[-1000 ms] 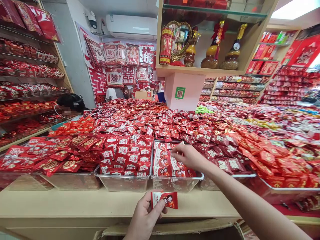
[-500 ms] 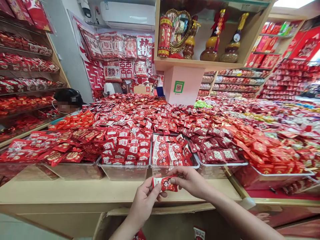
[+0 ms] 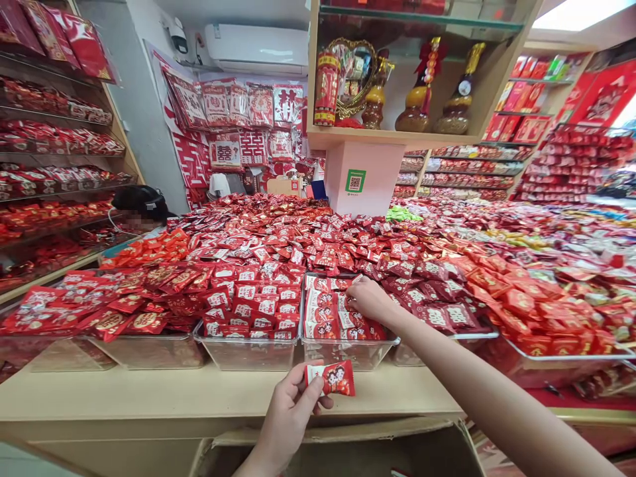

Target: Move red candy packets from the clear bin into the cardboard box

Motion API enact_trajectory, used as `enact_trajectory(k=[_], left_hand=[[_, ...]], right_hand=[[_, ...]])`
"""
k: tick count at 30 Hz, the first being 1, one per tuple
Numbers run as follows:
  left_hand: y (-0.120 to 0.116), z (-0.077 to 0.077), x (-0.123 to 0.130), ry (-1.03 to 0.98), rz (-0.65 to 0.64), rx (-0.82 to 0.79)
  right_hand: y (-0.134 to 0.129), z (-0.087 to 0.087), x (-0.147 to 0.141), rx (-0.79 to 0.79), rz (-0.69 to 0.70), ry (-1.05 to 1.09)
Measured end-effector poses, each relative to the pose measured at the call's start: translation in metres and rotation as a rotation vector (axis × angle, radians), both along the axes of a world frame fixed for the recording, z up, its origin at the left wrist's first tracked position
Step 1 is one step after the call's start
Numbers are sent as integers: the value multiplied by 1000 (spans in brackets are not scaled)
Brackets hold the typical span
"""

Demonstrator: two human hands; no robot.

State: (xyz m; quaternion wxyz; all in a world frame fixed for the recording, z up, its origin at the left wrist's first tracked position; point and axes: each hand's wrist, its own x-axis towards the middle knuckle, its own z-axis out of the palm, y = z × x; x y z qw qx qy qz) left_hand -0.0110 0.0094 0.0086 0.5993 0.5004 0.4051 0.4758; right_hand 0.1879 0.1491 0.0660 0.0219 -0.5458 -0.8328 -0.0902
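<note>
Between the thumb and fingers of my left hand (image 3: 298,401) is a small red-and-white candy packet (image 3: 338,379) with cartoon figures on it, held above the counter's front part. My right hand (image 3: 370,299) reaches into the clear plastic bin (image 3: 348,354) straight ahead, its fingers curled down on the packets at the bin's right side. What those fingertips hold, if anything, is hidden. Rows of matching packets (image 3: 320,311) fill that bin, white ends to the left.
Bins of red packets (image 3: 258,308), dark red packets (image 3: 437,308) and orange-red packets (image 3: 527,305) stand on both sides. A cardboard box (image 3: 342,457) lies open below the counter edge (image 3: 149,397). Overhead hangs a display shelf (image 3: 397,138). Another person's head (image 3: 142,205) shows at left.
My right hand has let go of the candy packet and moved forward into the bin. My left hand keeps the packet at nearly the same place. The view has tilted slightly up.
</note>
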Motion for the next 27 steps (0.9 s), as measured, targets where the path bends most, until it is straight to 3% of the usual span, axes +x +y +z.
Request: enact_trajectory(k=[5, 16, 23, 27], left_hand=[[2, -2, 0, 6, -24, -6], [2, -1, 1, -2, -6, -53], [3, -10, 4, -34, 73, -44], [3, -11, 2, -18, 14, -45]], right_hand=[[3, -5, 4, 12, -38, 8], [6, -8, 8, 9, 55, 29], [15, -8, 6, 67, 34, 50], [18, -7, 5, 45, 51, 59]])
